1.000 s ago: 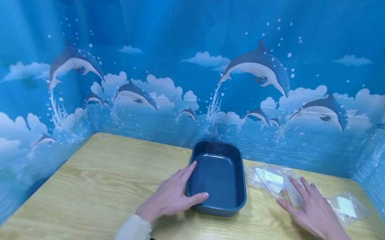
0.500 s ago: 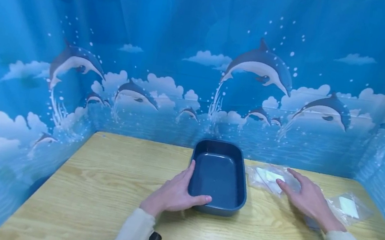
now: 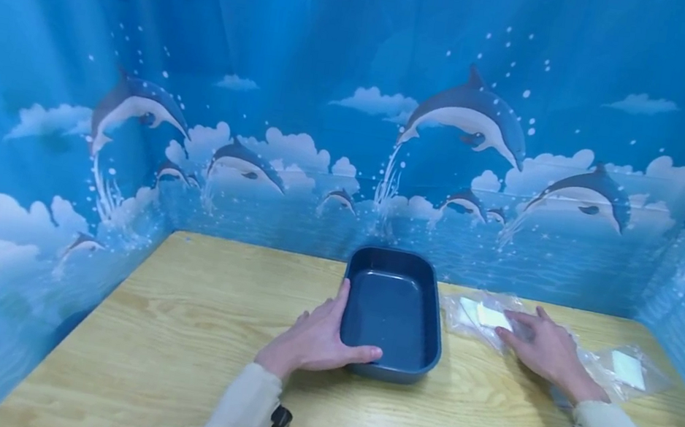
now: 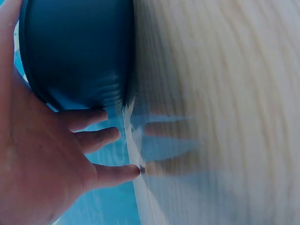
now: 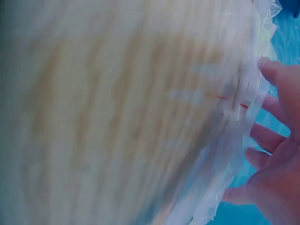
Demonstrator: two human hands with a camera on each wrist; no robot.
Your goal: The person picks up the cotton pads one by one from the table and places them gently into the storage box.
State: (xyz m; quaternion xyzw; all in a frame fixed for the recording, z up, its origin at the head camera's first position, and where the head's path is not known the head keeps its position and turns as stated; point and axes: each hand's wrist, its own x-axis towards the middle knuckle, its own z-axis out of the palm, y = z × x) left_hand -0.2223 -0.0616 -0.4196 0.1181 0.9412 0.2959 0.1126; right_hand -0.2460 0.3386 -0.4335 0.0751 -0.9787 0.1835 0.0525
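A dark blue rectangular tub stands on the table against the curtain. My left hand rests at its near left corner, thumb over the near rim and fingers extended along the left side; in the left wrist view the fingers are straight beside the tub. To the right of the tub lies a clear plastic bag with white rectangles in it. My right hand reaches over this bag, thumb and index finger at the edge of a white rectangle. In the right wrist view, its fingertips touch the crinkled plastic, thumb apart from fingers.
Another clear bag with a white rectangle lies farther right, near the table's right side. A small bluish-grey patch shows beside the right wrist. A dolphin-print curtain encloses the wooden table behind and at both sides.
My right hand has moved left over the nearer bag, and its thumb and fingers have come closer together by the white rectangle. The left hand has stayed at the tub.
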